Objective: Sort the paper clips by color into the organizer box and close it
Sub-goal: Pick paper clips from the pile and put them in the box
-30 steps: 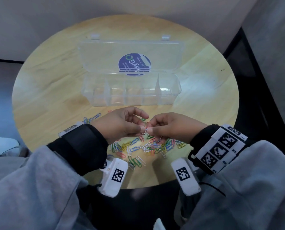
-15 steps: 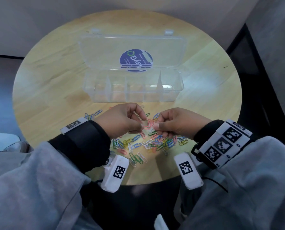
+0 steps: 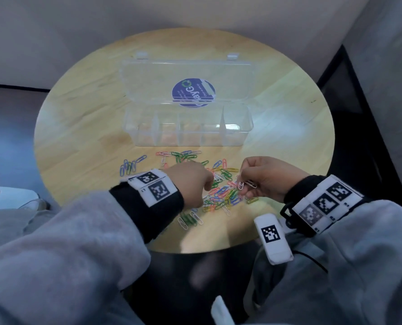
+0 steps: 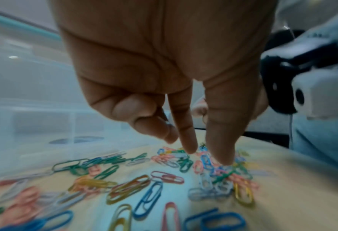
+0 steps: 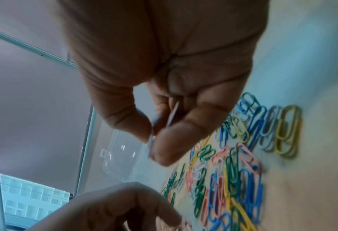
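Head view: sorting looks barely begun. The clear plastic organizer box [image 3: 188, 134] sits on the round wooden worktop [image 3: 78, 127], well beyond the fingers of both hands, with its hinged lid [image 3: 186, 83] folded back and open. As far as the transparent walls let me judge, all compartments are empty, though glare makes this uncertain.

The loose pile of coloured wire paper clips [image 3: 221, 191] (blue, green, pink, yellow, white) lies unsorted on the worktop, directly beneath and between the two hands. A small cluster of blue and green clips [image 3: 129, 166] lies apart, beyond the left wrist.

Right hand [image 3: 268, 178]: thumb and forefinger pinch a few white paper clips [image 3: 245, 184], held just above the pile; the right wrist view confirms pale wire clamped between the fingertips [image 5: 164, 140].

Left hand [image 3: 190, 184]: in the left wrist view, forefinger and thumb point down with tips at or just above the heap, the other fingers curled; nothing is held that I can see.

Remaining, by my estimate: nearly every clip to be picked and dropped by colour into a compartment, then the lid swung down and latched.
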A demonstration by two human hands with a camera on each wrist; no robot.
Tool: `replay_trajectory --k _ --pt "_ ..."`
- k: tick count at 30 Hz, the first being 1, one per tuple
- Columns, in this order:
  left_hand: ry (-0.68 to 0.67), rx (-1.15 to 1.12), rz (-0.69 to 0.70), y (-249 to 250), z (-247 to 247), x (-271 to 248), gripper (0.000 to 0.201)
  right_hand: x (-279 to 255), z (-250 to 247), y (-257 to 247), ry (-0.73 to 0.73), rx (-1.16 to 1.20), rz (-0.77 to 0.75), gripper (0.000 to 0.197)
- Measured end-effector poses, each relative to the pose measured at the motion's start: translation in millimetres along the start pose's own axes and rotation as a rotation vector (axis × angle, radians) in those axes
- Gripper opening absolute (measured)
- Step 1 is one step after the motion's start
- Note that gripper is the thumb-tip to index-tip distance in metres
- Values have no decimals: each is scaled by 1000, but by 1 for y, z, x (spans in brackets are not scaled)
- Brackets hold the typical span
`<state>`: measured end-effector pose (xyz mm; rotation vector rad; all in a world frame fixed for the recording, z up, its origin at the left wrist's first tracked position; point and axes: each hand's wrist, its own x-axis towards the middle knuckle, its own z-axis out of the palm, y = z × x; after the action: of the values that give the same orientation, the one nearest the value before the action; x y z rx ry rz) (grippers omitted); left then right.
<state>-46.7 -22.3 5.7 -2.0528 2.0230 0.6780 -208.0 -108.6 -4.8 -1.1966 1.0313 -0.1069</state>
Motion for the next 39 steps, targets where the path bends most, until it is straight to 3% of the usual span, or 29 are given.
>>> replay_trajectory --k 5,9,13,21,25,28,31,32,35,39 --pt "-113 161 -35 18 0 8 33 -8 -1 4 9 -48 9 23" --pt "-170 223 -88 19 3 8 27 -15 5 5 -74 -466 45 19" --pt "-210 197 -141 16 -2 9 24 -20 13 -2 -51 -958 -35 6" --pt "-202 197 -178 14 -3 12 21 -9 28 8 -19 -1246 -51 26" --pt "-227 190 -170 15 -3 15 22 -2 37 13 16 -1363 -56 28" --pt "-228 228 -158 14 0 17 21 3 41 12 51 -1405 -89 13" --pt "-216 283 -125 16 2 16 7 6 41 12 58 -1418 -108 9" --pt "-223 302 -116 16 4 18 17 6 40 12 50 -1412 -99 9" --pt "-239 343 -87 20 3 19 34 5 37 13 32 -1364 -78 7" --pt "-209 310 -97 15 3 16 30 -2 24 6 10 -1141 -15 8"
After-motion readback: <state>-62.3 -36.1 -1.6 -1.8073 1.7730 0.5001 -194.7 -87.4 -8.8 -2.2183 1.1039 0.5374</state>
